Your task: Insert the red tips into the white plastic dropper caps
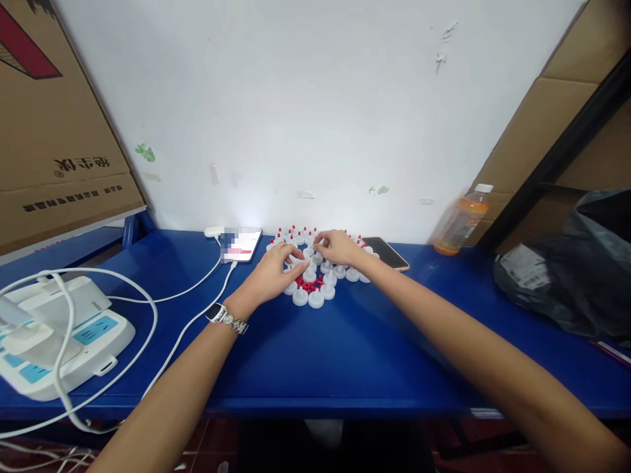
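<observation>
Several white round plastic caps with nozzle tips (316, 299) stand close together on the blue table. Small red tips (306, 286) lie loose in a pile among them, and many caps at the back carry a red tip. My left hand (276, 268), wearing a watch, is over the left side of the group; its thumb and forefinger are apart, close to the white caps. At the back middle, my right hand (338, 248) has thumb and forefinger pinched together above the caps. What it pinches, if anything, is too small to make out.
A lit phone (249, 244) on a white cable lies left of the caps; a dark phone (387, 253) lies to the right. A power strip (73, 348) with looping cables fills the left side. An orange drink bottle (462, 220) and black plastic bag (557, 263) stand right.
</observation>
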The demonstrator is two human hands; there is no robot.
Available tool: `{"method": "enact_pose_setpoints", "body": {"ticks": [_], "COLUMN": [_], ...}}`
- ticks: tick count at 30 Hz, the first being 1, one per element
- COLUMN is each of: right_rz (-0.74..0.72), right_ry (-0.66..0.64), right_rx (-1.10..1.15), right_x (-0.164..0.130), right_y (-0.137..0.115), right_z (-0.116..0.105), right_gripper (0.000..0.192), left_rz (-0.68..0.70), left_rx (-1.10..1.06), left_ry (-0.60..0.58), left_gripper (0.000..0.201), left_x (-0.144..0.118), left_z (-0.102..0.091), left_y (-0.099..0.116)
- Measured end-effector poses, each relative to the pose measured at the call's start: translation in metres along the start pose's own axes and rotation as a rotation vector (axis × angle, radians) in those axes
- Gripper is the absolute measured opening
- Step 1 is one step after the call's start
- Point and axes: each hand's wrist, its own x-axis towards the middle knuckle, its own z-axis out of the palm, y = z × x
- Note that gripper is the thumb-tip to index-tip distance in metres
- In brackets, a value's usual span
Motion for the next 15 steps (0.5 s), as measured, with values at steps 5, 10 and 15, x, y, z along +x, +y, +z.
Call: {"method": "enact_pose_setpoints", "body": {"ticks": [5, 10, 15], "right_rz": [0.109, 0.113, 0.124], "right_ry": [0.008, -0.024, 0.04], "right_rx": [-0.168, -0.143, -0.1], "right_x": [0.0076, 0.0088, 0.0047], "right_y": [0.0081, 0.0079, 0.0051], "right_z": [-0.0016, 0.0009, -0.0026], "right_gripper": [0.023, 0.018, 0.02], "left_rz": [-0.005, -0.006, 0.0], "left_rx": [0.009, 0.005, 0.008], "left_ry": [-0.007, -0.02, -0.017], "left_gripper": [0.027, 0.027, 0.027], "left_x": [0.0009, 0.0011, 0.0007], "left_z": [-0.0001, 0.0006, 0.0008], "left_y": [0.0016, 0.0016, 0.0032]}}
